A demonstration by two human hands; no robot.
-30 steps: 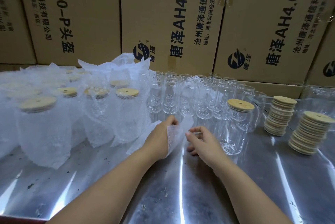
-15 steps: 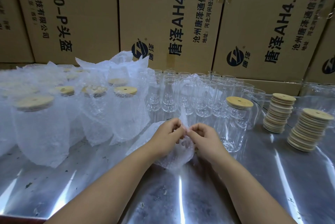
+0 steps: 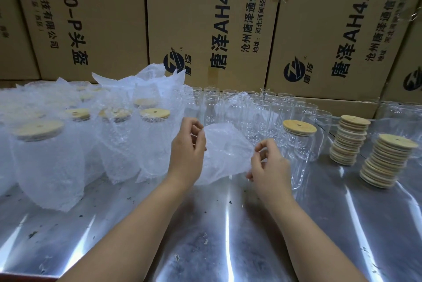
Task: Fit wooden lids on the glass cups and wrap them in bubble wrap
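**Operator A:** State the condition of the fingers and the item held.

**Operator B:** The left hand [image 3: 187,153] pinches the upper left edge of a bubble wrap sheet [image 3: 225,151] between thumb and fingertips. The right hand [image 3: 269,165] pinches the sheet's right edge the same way. The sheet is thin, translucent and dimpled, and it sags between the two sets of fingers above the surface [image 3: 205,236], which is polished metal with bright streaks and small specks of debris.

**Operator A:** Locate the cups relative to the fingers.

**Operator B:** Just beyond the right fingers stands one lidded glass cup [image 3: 296,149]: clear, cylindrical, capped with a round wooden lid [image 3: 299,127] that has a small centre hole. Beyond both sets of fingers, a cluster of open glass cups [image 3: 239,112] stands upright; they appear empty. Left of the left fingers stand wrapped cups [image 3: 45,163], each sheathed in bubble wrap with a wooden disc showing at the top.

**Operator A:** Spare lids?

**Operator B:** Two stacks of wooden lids [image 3: 386,160] stand right of the right fingers, well apart from them; the discs are flat and pale. Printed cardboard boxes [image 3: 205,18] form a wall behind everything.
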